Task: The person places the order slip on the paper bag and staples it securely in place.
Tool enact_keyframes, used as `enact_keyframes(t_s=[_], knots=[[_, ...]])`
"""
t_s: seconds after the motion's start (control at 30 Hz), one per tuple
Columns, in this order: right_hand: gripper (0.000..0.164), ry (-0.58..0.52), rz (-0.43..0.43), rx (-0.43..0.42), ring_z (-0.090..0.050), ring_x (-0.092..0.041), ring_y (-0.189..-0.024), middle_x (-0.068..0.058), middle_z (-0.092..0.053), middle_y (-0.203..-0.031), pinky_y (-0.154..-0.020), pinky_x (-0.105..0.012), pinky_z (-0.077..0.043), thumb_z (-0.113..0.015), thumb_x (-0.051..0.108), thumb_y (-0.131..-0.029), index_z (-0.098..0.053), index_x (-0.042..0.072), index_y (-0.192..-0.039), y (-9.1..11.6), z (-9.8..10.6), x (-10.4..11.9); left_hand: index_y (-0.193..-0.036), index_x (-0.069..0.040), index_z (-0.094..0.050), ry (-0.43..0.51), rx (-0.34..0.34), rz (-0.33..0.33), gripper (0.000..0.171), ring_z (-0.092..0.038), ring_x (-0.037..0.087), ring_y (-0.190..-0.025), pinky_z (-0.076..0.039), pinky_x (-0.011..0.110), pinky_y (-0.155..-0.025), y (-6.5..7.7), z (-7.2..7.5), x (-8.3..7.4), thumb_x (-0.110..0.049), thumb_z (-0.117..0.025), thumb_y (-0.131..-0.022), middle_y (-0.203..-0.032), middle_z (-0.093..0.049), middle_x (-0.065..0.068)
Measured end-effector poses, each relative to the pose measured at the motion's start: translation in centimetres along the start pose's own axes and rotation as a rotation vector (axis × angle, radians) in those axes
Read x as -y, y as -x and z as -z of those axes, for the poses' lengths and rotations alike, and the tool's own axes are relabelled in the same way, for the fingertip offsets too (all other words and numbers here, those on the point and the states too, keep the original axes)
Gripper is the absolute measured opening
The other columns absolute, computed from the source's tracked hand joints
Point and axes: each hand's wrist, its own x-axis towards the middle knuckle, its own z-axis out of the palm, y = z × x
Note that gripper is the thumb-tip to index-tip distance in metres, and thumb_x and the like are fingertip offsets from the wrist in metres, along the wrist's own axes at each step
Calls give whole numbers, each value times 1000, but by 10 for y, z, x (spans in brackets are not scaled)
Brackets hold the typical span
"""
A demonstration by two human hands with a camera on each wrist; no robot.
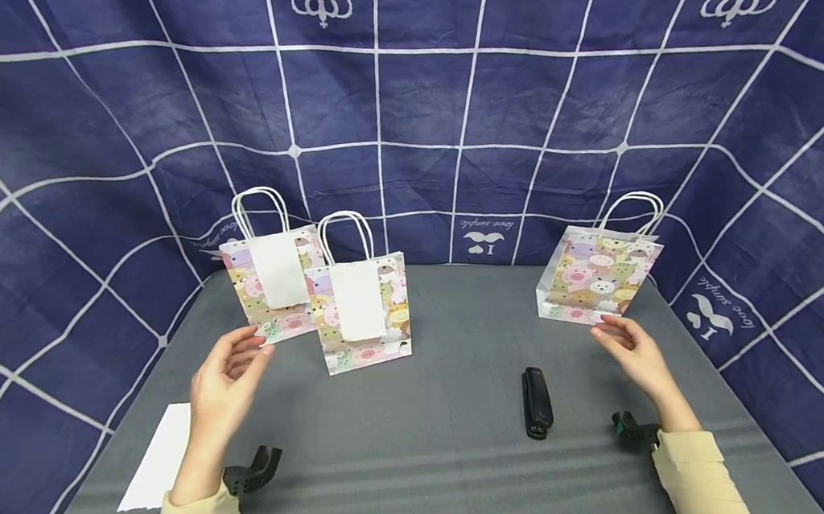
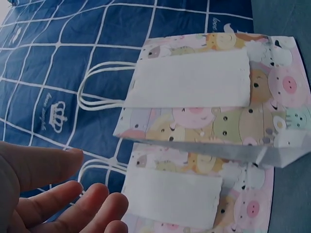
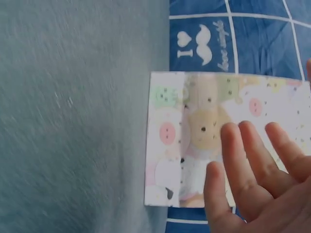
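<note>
My left hand [image 1: 224, 385] hovers over the table's left side, fingers loosely bent and holding nothing. Just beyond it two paper gift bags with animal prints and white handles stand upright, a rear-left bag [image 1: 240, 291] and a front bag [image 1: 393, 299]. Each carries a white paper piece [image 2: 194, 80] on its front. On the right, my right hand [image 1: 633, 352] is raised with relaxed, spread fingers, nothing in its grasp. Its fingertips overlap the lower edge of a third gift bag [image 1: 587, 271], which has no white piece on its visible front. Between the hands lies a black stapler [image 1: 537, 402].
A white paper sheet [image 1: 159, 458] lies at the left edge of the grey table [image 1: 458, 479], partly behind the left forearm. Dark blue cloth [image 1: 429, 102] with white lines and prints hangs around the back and sides. Each wrist wears a black camera mount [image 1: 254, 469].
</note>
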Motion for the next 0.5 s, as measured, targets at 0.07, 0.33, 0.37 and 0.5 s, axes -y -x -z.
enact_keyframes(t_s=[0.07, 0.33, 0.37, 0.5], knots=[[55, -22, 4, -52, -55, 3, -94, -16, -58, -120, -72, -11, -42, -61, 35, -91, -46, 0, -132, -11, 4, -20, -118, -4, -59, -22, -14, -10, 35, -53, -14, -83, -41, 8, -72, 4, 6, 2, -16, -68, -87, -104, -67, 11], [59, -31, -22, -350, -55, 2, -94, 1, -61, -111, -74, -7, -41, -67, 48, -82, -54, 11, -126, -52, 11, -94, -117, -4, -60, -135, -71, 43, 35, -49, -18, -84, -39, 5, -72, 22, 27, 17, -16, -69, -85, -106, -66, 10], [58, -36, -28, -378, -55, 1, -94, 1, -61, -111, -74, -7, -41, -69, 47, -82, -54, 12, -125, -56, 12, -98, -117, -5, -61, -143, -77, 57, 35, -49, -19, -84, -38, 5, -72, 24, 29, 19, -16, -70, -85, -106, -66, 11], [61, -27, -70, -430, -55, -1, -95, -2, -60, -113, -74, -8, -41, -70, 47, -81, -52, 12, -127, -64, 17, -101, -118, -6, -61, -164, -92, 111, 37, -48, -20, -82, -38, 3, -72, 30, 38, 28, -18, -70, -85, -103, -66, 1]])
